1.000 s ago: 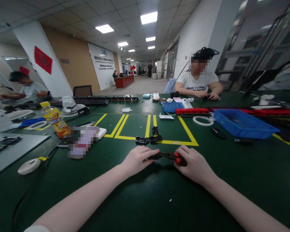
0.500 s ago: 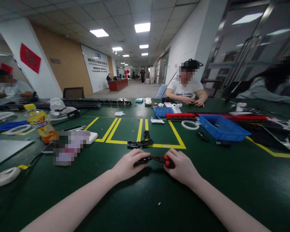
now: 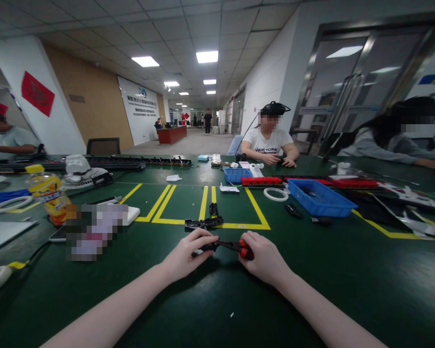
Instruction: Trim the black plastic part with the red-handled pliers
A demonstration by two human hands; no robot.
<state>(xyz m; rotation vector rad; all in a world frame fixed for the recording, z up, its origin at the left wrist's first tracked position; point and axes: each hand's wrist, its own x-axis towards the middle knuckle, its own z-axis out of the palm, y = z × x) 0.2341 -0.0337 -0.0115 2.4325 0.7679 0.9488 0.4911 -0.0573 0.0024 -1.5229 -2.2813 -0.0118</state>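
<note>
My left hand (image 3: 188, 252) is closed round a small black plastic part (image 3: 207, 247), mostly covered by the fingers. In my right hand (image 3: 263, 255) is a pair of pliers (image 3: 230, 245) with red handles, gripped from the right. Their dark jaws point left and meet the black part at my left fingertips; whether they bite on it I cannot tell. Just beyond the hands, several similar black plastic parts (image 3: 205, 223) lie across the yellow tape line (image 3: 246, 225) on the green table (image 3: 188, 309).
To the right stand a blue bin (image 3: 321, 205), a black object like a computer mouse (image 3: 293, 210) and a white ring (image 3: 275, 194). A drink bottle (image 3: 49, 195) and a white box (image 3: 131, 215) are on the left. Across the table sits a person (image 3: 268, 140). A white scrap (image 3: 232, 314) lies nearer me.
The camera view has turned slightly, shifting the scene left and a little down. Both hands keep their hold on the black part and the pliers, with little visible movement between them.
</note>
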